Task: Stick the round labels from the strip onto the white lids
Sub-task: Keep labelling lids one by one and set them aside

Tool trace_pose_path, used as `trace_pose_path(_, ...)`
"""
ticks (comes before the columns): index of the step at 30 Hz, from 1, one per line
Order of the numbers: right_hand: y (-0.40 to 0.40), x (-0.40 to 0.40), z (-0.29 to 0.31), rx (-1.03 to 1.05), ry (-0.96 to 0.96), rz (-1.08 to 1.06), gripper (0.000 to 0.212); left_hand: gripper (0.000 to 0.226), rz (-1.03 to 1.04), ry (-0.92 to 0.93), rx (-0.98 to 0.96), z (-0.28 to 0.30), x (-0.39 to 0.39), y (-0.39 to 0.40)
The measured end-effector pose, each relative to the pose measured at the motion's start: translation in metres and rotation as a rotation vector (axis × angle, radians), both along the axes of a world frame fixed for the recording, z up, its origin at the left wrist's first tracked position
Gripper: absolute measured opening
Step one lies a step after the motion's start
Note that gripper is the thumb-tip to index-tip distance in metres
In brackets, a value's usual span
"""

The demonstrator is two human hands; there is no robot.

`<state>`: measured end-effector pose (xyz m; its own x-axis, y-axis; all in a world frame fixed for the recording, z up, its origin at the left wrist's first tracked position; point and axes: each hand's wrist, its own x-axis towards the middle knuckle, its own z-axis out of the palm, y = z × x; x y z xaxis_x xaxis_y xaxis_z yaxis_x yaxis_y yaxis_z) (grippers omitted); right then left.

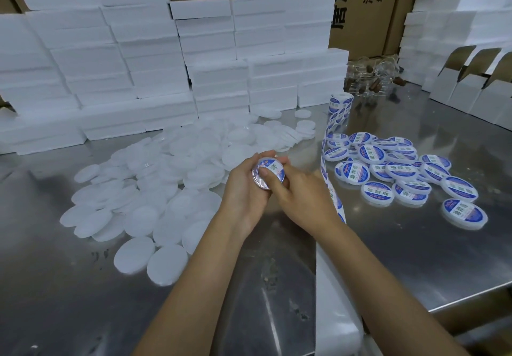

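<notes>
My left hand (pixel 243 189) holds a white lid (pixel 273 170) with a blue and white round label on its top, above the steel table. My right hand (pixel 299 195) grips the same lid, and its thumb presses on the label. The label strip (pixel 332 195) runs from a roll (pixel 340 103) at the back, under my right hand and off the table's front edge. A big heap of plain white lids (pixel 155 189) lies to the left. Several labelled lids (pixel 393 173) lie in a pile to the right.
The steel table (pixel 83 286) has stacks of white foam boxes (pixel 110 65) along its back and left. Open white cartons (pixel 476 87) stand at the far right. Small glass bottles with brown stoppers (pixel 371 78) lie behind the roll. Brown cardboard boxes (pixel 360 1) rise behind.
</notes>
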<state>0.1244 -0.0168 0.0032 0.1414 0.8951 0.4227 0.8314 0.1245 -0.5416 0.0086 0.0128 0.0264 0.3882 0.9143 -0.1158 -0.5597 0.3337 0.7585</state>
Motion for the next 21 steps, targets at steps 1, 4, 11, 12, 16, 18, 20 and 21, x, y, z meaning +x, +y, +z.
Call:
trace_pose_path(1,-0.0004,0.0006,-0.0013,-0.011,0.041,0.029,0.046,0.021,-0.008,0.003,0.017,0.0003,-0.0007,0.0004)
trace_pose_path(4,0.0010,0.0027,-0.0043,-0.011,0.112,0.066,0.039,0.018,-0.021,0.025,0.062,-0.0013,0.0000,0.0023)
trace_pose_path(11,0.0026,0.0041,-0.0011,-0.065,0.424,0.078,0.047,0.019,0.139,0.437,0.326,-0.0081,0.0034,0.0016)
trace_pose_path(12,0.0030,0.0041,-0.0004,-0.067,0.463,0.090,0.049,0.017,0.194,0.480,0.354,-0.0083,0.0034,0.0019)
trace_pose_path(16,0.0012,-0.0028,-0.0016,-0.047,0.397,0.195,0.051,0.029,0.303,0.559,0.416,-0.0095,0.0016,0.0018)
trace_pose_path(18,0.0023,-0.0043,-0.0029,-0.056,0.408,0.218,0.049,0.042,0.319,0.532,0.398,-0.0088,0.0009,0.0031)
trace_pose_path(20,0.0037,-0.0024,-0.0009,-0.075,0.452,0.201,0.046,0.043,0.302,0.488,0.352,-0.0075,0.0024,0.0057)
trace_pose_path(21,0.0042,-0.0003,0.0013,-0.083,0.521,0.173,0.046,0.039,0.281,0.452,0.321,-0.0064,0.0033,0.0061)
